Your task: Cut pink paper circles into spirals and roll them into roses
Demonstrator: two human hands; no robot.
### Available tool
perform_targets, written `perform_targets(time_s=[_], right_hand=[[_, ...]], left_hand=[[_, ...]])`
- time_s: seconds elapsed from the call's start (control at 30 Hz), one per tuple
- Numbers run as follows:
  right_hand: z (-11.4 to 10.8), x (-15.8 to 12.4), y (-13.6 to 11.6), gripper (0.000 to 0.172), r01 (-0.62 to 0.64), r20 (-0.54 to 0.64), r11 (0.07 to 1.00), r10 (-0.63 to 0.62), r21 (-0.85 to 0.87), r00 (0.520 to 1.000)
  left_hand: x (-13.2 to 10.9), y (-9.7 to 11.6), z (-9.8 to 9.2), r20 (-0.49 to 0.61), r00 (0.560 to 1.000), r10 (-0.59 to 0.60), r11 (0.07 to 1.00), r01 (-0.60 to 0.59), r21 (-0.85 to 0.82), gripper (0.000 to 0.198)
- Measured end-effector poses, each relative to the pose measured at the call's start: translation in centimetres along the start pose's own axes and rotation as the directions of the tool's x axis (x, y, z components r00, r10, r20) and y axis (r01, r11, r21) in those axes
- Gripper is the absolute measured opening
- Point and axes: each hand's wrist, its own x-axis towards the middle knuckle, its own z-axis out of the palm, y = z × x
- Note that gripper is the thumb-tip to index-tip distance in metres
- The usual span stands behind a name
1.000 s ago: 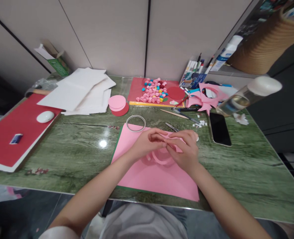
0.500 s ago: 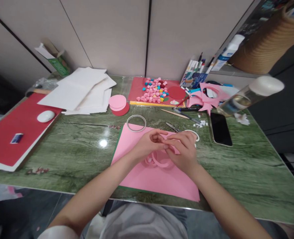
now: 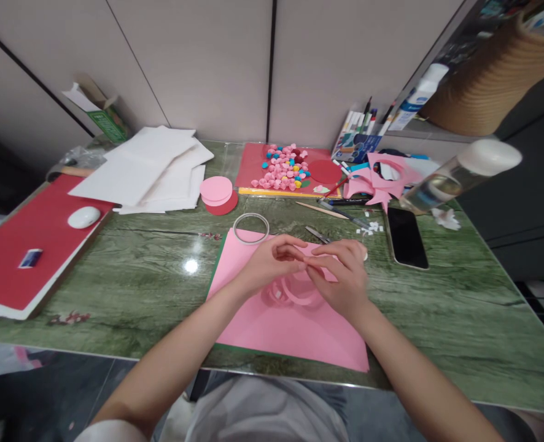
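Note:
My left hand (image 3: 269, 263) and my right hand (image 3: 341, 276) meet fingertip to fingertip above a pink paper sheet (image 3: 285, 322) on the green table. Both pinch the end of a curled pink paper strip (image 3: 295, 293), whose spiral loops hang down onto the sheet. A clear tape ring (image 3: 250, 228) lies at the sheet's far left corner. Small scissors (image 3: 318, 234) rest just beyond my fingers.
A black phone (image 3: 406, 237) lies to the right, near a tilted bottle (image 3: 456, 175). At the back are a red mat with small paper roses (image 3: 285, 170), pink discs (image 3: 217, 190), pens (image 3: 359, 126) and pink scraps (image 3: 382, 178). White sheets (image 3: 147, 166), a mouse (image 3: 83, 216) and a red board (image 3: 32, 239) lie left.
The hands have stayed almost in place, fingers shifting slightly on the strip. The spiral's loops have shifted a little on the sheet.

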Motion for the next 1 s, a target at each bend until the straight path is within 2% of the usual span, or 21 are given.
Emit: perform_targets(time_s=[0.27,0.47,0.8,1.0], right_hand=[[0.12,0.06,-0.28,0.008,-0.023,0.041,1.0,0.024,-0.013,0.999],[0.2,0.08,-0.34,0.008,-0.019,0.031,1.0,0.019,-0.005,0.999],[0.07,0.03,-0.14,0.01,-0.015,0.016,1.0,0.015,0.01,1.0],[0.16,-0.04,-0.11,0.008,-0.014,0.013,1.0,0.014,0.017,1.0]], left_hand=[[-0.01,-0.35,0.31,-0.036,0.999,-0.031,0.996,0.027,-0.089,0.038],[0.0,-0.34,0.44,-0.043,0.999,-0.012,0.998,0.009,-0.056,0.039],[-0.11,0.04,0.38,-0.012,0.998,-0.061,0.993,0.059,-0.105,0.039],[-0.12,-0.07,0.14,0.009,1.0,-0.023,0.997,0.023,-0.074,0.037]])
